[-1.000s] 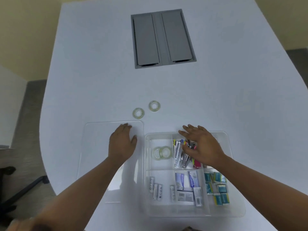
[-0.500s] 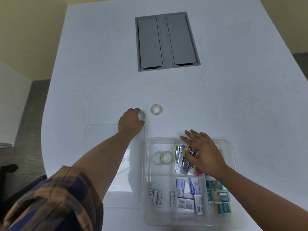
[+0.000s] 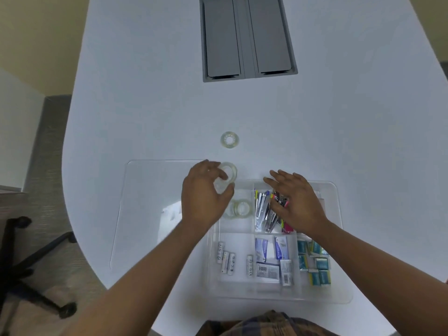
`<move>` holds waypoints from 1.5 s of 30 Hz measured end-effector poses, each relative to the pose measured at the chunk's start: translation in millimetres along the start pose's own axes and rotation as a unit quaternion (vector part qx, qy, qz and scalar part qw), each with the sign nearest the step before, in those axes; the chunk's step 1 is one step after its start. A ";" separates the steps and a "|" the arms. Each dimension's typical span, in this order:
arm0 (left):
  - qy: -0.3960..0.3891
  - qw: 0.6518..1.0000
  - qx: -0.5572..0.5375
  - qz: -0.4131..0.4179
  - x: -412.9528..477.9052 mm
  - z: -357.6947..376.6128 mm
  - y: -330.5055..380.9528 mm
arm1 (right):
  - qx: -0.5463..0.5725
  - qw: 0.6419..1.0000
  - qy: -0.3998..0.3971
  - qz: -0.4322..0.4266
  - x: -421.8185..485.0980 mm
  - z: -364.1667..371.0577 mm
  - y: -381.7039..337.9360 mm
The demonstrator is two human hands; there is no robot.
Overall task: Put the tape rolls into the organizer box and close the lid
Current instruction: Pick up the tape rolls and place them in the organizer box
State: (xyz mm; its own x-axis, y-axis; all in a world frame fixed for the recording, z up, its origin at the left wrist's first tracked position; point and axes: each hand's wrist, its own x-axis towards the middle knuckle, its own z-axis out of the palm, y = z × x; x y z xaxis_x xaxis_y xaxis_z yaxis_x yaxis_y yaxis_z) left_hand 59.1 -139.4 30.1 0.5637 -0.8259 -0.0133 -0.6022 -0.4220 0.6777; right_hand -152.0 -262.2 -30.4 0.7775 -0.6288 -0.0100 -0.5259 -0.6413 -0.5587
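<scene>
My left hand point(image 3: 203, 195) grips a clear tape roll point(image 3: 226, 177) at the far left corner of the clear organizer box point(image 3: 339, 238). Inside the box's far left compartment lie two more tape rolls point(image 3: 240, 208), just below the held one. Another tape roll point(image 3: 229, 140) lies flat on the white table beyond the box. My right hand point(image 3: 294, 202) rests open over the compartment of staplers and clips. The box's clear lid point(image 3: 145, 202) lies flat on the table to the left of the box, partly under my left forearm.
The box also holds batteries point(image 3: 226, 259), small blue packets point(image 3: 271, 253) and teal packets point(image 3: 315, 263). A grey cable hatch point(image 3: 247, 37) is set in the table far ahead. The table edge curves away at left, with a chair base point(image 3: 31, 263) on the floor.
My left hand reached out past the lid to the nearer loose tape roll, picked it up and carried it back to the box's far left corner. The right hand stayed on the box.
</scene>
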 end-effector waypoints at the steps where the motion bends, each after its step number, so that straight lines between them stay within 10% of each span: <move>1: -0.002 1.000 0.022 0.004 -8.5 2.2 -1.6 | -0.005 1.000 -0.002 -0.001 -0.2 -0.4 -0.1; 22: -0.061 0.994 0.051 0.075 -19.4 17.0 -18.1 | -0.055 0.998 -0.016 -0.026 -2.3 1.3 4.9; 32: -0.128 0.941 0.267 0.166 90.8 18.8 -6.3 | -0.055 0.998 -0.018 -0.025 -2.0 -0.4 3.5; 45: -0.169 0.940 0.289 0.060 116.7 58.3 -29.2 | -0.055 0.998 -0.017 -0.035 -5.1 -2.5 2.7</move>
State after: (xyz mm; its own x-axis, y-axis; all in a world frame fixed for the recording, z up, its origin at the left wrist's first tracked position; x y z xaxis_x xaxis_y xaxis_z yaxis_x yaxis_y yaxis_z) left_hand 109.6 -245.3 -34.1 0.3195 -0.9110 -0.2607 -0.9117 -0.3705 0.1776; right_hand -158.2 -261.8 -29.7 0.8235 -0.5673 -0.0035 -0.5034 -0.7280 -0.4653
